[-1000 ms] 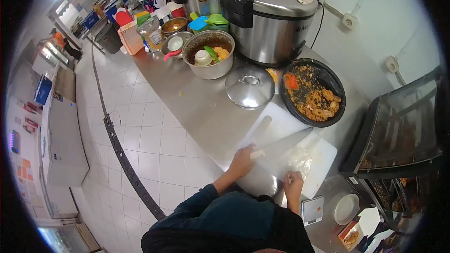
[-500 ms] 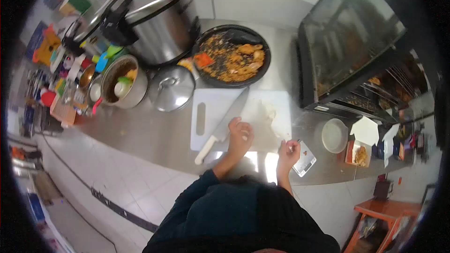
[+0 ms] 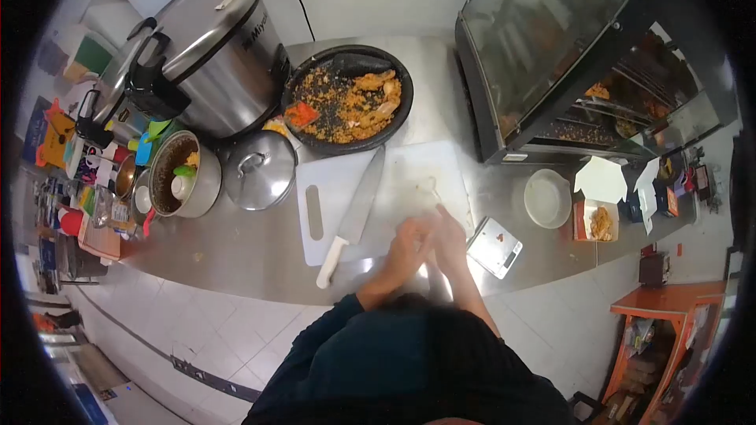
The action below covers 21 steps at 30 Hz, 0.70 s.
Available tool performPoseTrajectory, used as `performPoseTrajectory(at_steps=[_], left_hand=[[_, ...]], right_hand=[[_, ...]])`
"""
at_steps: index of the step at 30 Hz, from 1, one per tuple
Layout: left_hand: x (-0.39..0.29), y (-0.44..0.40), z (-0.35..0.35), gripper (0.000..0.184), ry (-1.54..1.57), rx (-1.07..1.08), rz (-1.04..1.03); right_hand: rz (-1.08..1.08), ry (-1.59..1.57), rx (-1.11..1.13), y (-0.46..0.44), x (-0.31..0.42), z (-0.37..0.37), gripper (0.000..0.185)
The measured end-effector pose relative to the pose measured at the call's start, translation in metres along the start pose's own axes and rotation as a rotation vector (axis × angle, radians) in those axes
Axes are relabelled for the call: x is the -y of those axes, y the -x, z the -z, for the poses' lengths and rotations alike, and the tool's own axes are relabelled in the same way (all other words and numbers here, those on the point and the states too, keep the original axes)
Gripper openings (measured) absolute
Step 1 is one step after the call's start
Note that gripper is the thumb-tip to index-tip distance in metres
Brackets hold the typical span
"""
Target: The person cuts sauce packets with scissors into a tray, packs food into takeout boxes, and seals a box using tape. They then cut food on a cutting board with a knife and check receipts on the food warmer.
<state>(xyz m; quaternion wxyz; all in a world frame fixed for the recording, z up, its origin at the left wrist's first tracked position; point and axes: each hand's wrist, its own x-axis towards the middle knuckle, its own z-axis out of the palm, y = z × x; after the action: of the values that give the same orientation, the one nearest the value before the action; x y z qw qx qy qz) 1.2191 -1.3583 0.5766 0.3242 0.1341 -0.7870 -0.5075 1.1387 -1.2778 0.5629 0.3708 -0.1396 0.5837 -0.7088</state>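
My left hand (image 3: 405, 250) is over the front edge of the white cutting board (image 3: 346, 169), fingers curled together. Right beside it, and blurred by motion, is my right hand (image 3: 449, 242), its fingers drawn in. What they grip is hidden; a faint whitish, see-through scrap (image 3: 427, 185) shows just beyond my right fingertips. Left of my hands, a large knife (image 3: 364, 201) lies slantwise on the board, its white handle over the near edge. A small white scale (image 3: 494, 245) with reddish bits on it sits right of my right hand.
Behind the board stands a black stone dish (image 3: 405, 102) of fried crumbs and red paste. To the left are a steel lid (image 3: 260, 181), a pot (image 3: 206, 181) and large cookers (image 3: 228, 79). On the right are a glass display case (image 3: 543, 39), a white bowl (image 3: 547, 198) and an open food box (image 3: 602, 224).
My hands have come together from apart, the right one moving left toward the left hand. The camera view has shifted, while the knife and scale keep their places on the counter.
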Motion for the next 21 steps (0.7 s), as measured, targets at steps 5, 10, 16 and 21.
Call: performPoseTrajectory(at_steps=[5,10,16,21], left_hand=[[0.008,0.009,-0.006,0.035,0.102,-0.079,0.127],[-0.016,-0.014,0.012,0.046,0.152,-0.182,0.029],[0.001,-0.039,0.028,0.046,0.284,-0.232,0.03],[0.028,-0.064,0.043,0.046,0.185,-0.28,0.088]], right_hand=[[-0.326,-0.729,0.266,-0.02,0.012,-0.032,0.062],[-0.501,-1.293,0.627,-0.069,0.019,-0.055,0.072],[-0.1,-0.635,0.404,-0.116,0.043,-0.088,0.069],[0.433,0.342,0.267,-0.175,0.089,-0.131,0.052]])
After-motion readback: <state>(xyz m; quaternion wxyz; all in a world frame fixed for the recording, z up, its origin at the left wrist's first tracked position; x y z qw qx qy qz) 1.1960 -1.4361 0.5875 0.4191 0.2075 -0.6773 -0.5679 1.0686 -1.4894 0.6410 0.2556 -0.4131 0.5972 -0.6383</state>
